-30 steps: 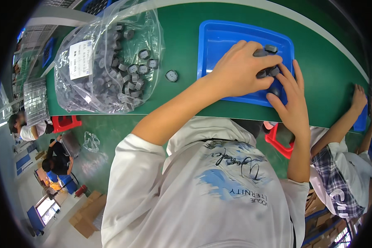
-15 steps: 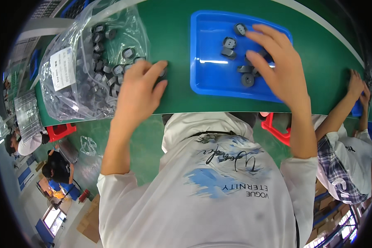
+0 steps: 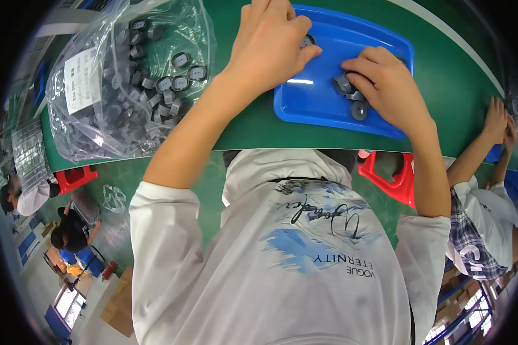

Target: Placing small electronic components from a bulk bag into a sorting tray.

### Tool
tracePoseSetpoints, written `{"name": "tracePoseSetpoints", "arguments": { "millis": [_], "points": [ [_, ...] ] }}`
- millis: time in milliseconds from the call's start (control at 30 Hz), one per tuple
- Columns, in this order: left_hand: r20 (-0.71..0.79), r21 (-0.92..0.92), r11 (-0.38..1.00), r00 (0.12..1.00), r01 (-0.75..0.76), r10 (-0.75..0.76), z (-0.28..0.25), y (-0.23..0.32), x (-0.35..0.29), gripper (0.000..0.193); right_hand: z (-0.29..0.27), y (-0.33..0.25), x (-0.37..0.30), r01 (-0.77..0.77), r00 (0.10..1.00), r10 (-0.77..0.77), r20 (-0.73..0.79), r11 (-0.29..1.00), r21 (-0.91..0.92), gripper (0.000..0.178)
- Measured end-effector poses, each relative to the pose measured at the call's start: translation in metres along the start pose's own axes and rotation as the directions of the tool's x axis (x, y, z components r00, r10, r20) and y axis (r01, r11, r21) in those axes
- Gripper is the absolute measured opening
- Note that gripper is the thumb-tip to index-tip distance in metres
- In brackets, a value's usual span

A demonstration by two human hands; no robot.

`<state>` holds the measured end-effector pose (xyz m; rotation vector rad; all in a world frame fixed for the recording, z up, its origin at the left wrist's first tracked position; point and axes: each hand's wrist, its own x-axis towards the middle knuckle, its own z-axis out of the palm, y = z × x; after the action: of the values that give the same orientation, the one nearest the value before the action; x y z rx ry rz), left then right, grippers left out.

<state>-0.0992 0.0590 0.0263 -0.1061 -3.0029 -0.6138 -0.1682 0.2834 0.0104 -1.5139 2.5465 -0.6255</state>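
A blue plastic tray (image 3: pixel 311 106) lies on the green table. My left hand (image 3: pixel 270 43) is curled over the tray's left part, and a small grey ring-shaped part (image 3: pixel 308 40) shows at its fingertips. My right hand (image 3: pixel 385 86) rests on the tray's right part, its fingers pinching a few grey parts (image 3: pixel 344 85). Another grey part (image 3: pixel 360 110) lies loose in the tray just below that hand. At the left, a clear plastic bag (image 3: pixel 115 86) holds several of the same grey parts.
The green table (image 3: pixel 253 129) has its near edge above my torso. Another person's hands (image 3: pixel 498 123) work at the far right. Red stools (image 3: pixel 394 178) stand under the table. Stacked trays (image 3: pixel 29 155) sit at the left edge.
My left hand has moved right, from the bag's opening to the tray. My right hand has drawn in and down onto parts in the tray's right half.
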Motion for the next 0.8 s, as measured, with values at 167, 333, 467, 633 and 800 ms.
{"name": "tracePoseSetpoints", "arguments": {
  "millis": [167, 333, 467, 633, 800],
  "points": [
    [-0.212, -0.077, 0.965, 0.95, -0.25, 0.229, 0.004, -0.011, -0.001, 0.027, 0.005, -0.002, 0.0, -0.068, 0.989, 0.065, -0.129, 0.998, -0.019, 0.015],
    [-0.261, 0.081, 0.962, 0.926, -0.259, 0.272, 0.026, -0.023, -0.014, 0.025, 0.006, -0.003, 0.022, -0.196, 0.98, 0.191, -0.048, 0.969, -0.149, 0.018],
    [-0.232, -0.097, 0.956, 0.941, -0.275, 0.247, 0.031, -0.024, -0.033, 0.025, -0.001, -0.003, 0.018, -0.072, 0.997, 0.072, -0.001, 0.99, -0.12, 0.019],
    [-0.117, -0.266, 0.95, 0.984, -0.163, 0.136, 0.03, -0.014, -0.057, 0.027, -0.007, -0.018, 0.001, -0.013, 0.993, 0.036, 0.11, 0.979, -0.205, 0.016],
    [-0.246, -0.077, 0.995, 0.968, -0.07, 0.049, 0.032, 0.01, -0.063, 0.037, -0.009, -0.024, 0.001, 0.041, 0.992, -0.065, -0.105, 0.975, -0.218, 0.027]
  ]
}}
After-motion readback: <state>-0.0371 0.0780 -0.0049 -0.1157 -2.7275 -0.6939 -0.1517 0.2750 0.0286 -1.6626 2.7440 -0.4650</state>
